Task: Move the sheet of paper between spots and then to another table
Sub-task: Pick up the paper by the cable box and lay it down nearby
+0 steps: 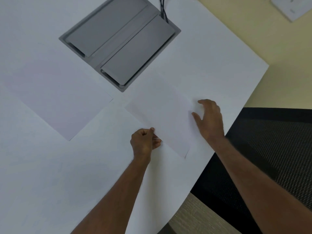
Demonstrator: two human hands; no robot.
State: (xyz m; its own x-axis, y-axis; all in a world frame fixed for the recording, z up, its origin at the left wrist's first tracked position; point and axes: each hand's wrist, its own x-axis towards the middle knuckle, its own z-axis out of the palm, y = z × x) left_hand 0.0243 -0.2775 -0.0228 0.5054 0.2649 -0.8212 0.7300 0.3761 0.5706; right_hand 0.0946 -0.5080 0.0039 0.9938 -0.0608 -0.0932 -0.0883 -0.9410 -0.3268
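A white sheet of paper (pixel 162 115) lies on the white table (pixel 50 174), near its right edge. My left hand (pixel 145 142) pinches the sheet's near edge between thumb and fingers. My right hand (pixel 209 119) rests at the sheet's right side with fingers spread, fingertips on or just above the paper. A second white sheet (pixel 55 97) lies flat to the left, apart from both hands.
A grey cable box with two flaps (pixel 119 41) is set into the table behind the sheets, with black cables (pixel 163 9) running out of it. A black mesh chair (pixel 270 149) stands at the table's right edge. Beige floor shows beyond.
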